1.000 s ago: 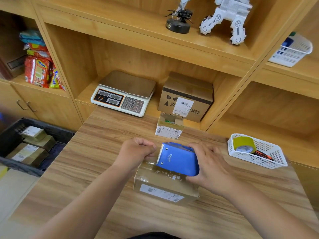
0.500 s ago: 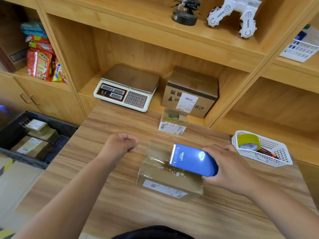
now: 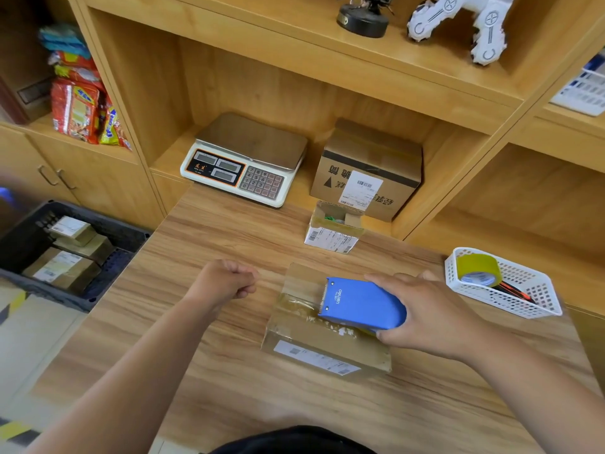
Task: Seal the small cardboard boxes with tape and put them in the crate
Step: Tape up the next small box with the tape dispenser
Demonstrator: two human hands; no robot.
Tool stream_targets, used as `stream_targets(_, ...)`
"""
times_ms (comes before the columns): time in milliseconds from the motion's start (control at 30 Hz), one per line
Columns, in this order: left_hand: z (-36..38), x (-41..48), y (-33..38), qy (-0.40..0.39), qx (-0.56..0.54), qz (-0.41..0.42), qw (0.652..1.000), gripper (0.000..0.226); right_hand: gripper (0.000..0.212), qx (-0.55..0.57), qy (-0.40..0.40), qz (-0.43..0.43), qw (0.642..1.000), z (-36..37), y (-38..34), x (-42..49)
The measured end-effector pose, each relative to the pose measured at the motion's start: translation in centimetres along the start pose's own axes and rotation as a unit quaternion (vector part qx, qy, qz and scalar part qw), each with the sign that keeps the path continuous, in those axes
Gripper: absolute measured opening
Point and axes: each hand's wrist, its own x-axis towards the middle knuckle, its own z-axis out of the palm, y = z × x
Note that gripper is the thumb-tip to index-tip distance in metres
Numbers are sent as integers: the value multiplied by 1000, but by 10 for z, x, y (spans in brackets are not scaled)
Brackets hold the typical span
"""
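A small cardboard box (image 3: 314, 342) lies on the wooden table (image 3: 229, 240), shiny clear tape across its top and a white label on its front. My right hand (image 3: 425, 312) grips a blue tape dispenser (image 3: 360, 303) that rests on the box top, its toothed edge pointing left. My left hand (image 3: 226, 283) is a loose fist just left of the box, holding nothing and apart from it. A second small box (image 3: 332, 231) with open flaps stands further back. The black crate (image 3: 98, 221) with several sealed boxes (image 3: 62, 267) sits on the floor at the left.
A white basket (image 3: 523, 299) with a yellow tape roll (image 3: 478, 270) and a red-handled tool stands at the table's right. On the shelf behind are a weighing scale (image 3: 242, 162) and a larger cardboard box (image 3: 366, 168). Snack packets (image 3: 78, 106) fill a left shelf.
My left hand has let go of the box and drawn back to the left. My right hand has slid the dispenser rightward along the box top.
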Motion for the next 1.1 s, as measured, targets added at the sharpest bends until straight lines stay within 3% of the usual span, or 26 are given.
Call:
stream_targets(433, 0, 6, -14, 11, -35, -2, 999, 9, 87, -35, -25, 11, 999, 3, -7, 13)
stream_targets(1100, 32, 16, -48, 35, -33, -79, 996, 12, 86, -51, -18, 7, 999, 7, -10, 16)
